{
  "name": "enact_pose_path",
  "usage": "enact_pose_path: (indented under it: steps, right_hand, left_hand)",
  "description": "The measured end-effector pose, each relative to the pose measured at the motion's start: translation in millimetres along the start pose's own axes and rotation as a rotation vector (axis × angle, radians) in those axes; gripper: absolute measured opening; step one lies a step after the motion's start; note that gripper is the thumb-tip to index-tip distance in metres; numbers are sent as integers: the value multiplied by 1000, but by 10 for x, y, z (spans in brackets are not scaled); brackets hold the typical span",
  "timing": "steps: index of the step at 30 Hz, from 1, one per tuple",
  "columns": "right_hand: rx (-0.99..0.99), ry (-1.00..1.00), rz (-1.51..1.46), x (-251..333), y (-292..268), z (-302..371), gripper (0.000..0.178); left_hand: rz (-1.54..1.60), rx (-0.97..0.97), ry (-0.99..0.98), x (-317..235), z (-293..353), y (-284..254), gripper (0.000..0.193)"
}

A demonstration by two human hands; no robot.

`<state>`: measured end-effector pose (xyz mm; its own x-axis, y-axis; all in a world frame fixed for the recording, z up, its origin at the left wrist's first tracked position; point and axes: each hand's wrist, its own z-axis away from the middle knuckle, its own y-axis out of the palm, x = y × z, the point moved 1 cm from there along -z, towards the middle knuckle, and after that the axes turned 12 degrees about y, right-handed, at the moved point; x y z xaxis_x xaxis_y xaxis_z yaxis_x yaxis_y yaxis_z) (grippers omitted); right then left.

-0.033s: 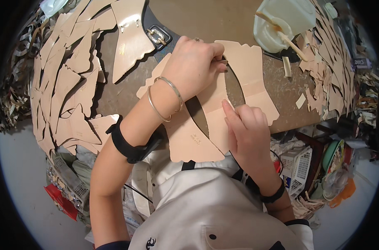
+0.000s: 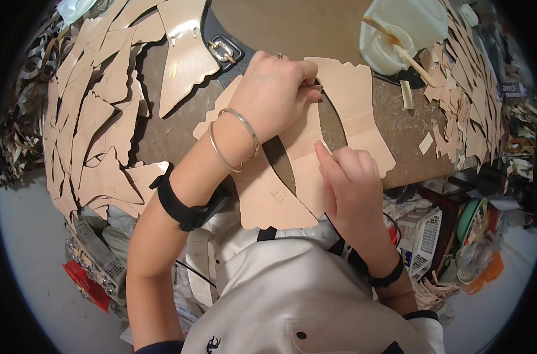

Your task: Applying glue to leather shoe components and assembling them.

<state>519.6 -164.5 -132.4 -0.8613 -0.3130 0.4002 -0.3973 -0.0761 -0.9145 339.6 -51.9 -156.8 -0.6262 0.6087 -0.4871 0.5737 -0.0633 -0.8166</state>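
Three beige leather-like pieces with wavy ends lie side by side before me: a left piece, a middle piece and a right piece. My left hand reaches across the left piece, thumb and forefinger pinched at the upper part of the middle one. A thin pale edge shows between those fingertips, too small to name. Lower down, my right hand rests on the middle piece's right edge. Its index finger is stretched along that edge, the other fingers loosely bent, nothing seen in them.
Many beige cut pieces overlap on the table's left side. A glossy piece lies beside a dark strap with a gold buckle. At the back right, a brush rests in a whitish container. Scraps cover the right side.
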Motion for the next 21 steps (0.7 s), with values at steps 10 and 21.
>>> enact_pose_path:
  steps: [10, 21]
  right_hand:
    - [101, 3, -152, 63, -144, -249, 17]
    - [-7, -29, -172, -18, -148, -187, 22]
  left_hand:
    - [88, -45, -7, 27, 24, -34, 23]
    - [70, -68, 66, 176, 98, -145, 30]
